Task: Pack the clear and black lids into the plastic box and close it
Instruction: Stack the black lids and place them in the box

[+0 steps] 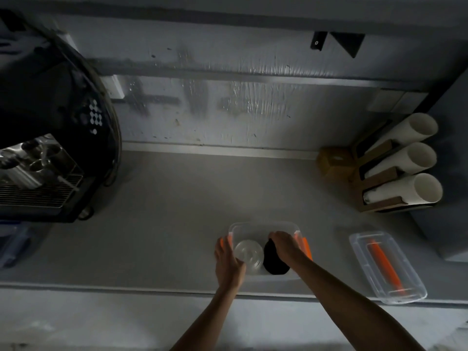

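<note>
Lids [274, 262], black, sit under your right hand [283, 243], its grip closed on them; seat them flat beside the clear lids [248, 254] your left hand [228, 259] clasps in the plastic box [263, 228].

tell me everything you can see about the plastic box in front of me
The plastic box is clear, rectangular with rounded corners and orange latches at both ends. It sits open on the grey counter near its front edge. Inside lie clear lids and black lids. The left hand holds its left side; the right hand reaches inside.
</note>
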The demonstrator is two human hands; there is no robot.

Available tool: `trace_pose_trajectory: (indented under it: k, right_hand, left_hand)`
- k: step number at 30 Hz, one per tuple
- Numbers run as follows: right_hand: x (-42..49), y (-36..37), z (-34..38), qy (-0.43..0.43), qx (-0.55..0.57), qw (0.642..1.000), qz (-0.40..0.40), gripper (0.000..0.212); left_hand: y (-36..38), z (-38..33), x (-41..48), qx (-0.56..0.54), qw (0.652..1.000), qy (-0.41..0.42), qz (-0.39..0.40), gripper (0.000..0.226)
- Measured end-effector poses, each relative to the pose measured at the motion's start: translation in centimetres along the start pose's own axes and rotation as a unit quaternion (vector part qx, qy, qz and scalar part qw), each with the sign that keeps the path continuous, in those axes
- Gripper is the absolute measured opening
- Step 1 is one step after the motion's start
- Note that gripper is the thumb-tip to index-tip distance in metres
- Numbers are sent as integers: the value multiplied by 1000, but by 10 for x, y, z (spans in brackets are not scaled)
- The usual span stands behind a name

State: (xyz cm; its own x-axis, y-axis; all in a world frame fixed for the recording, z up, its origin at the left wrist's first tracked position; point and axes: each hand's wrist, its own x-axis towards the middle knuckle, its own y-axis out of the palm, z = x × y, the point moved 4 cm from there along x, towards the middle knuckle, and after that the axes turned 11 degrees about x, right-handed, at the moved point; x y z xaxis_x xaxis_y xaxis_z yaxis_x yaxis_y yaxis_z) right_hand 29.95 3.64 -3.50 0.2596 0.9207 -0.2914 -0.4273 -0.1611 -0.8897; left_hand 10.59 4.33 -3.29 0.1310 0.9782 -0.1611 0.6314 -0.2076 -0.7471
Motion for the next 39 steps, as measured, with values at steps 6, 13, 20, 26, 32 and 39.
trace_pose_trajectory:
  k: [6,13,20,26,32,39]
  right_hand:
    - [-3,-17,1,8,-30,1000,-6,24]
    - [-11,-6,-3,24,-35,999,18,26]
    - [-11,0,-1,-3,-32,999,39,45]
    - [-14,27,-4,32,-141,979,143,96]
    - [-14,30,4,33,-179,982,46,74]
    - [-31,23,2,30,-142,989,-24,66]
  left_hand:
    - [2,2,0,-3,1000,-8,0,78]
    - [2,1,0,3,1000,-21,11,76]
    - [0,0,-1,1,1000,-28,13,75]
    - [-1,1,-1,7,1000,-27,14,76]
    - [-3,0,-2,-1,999,-30,17,76]
    - [-4,-1,-3,-13,999,-38,24,77]
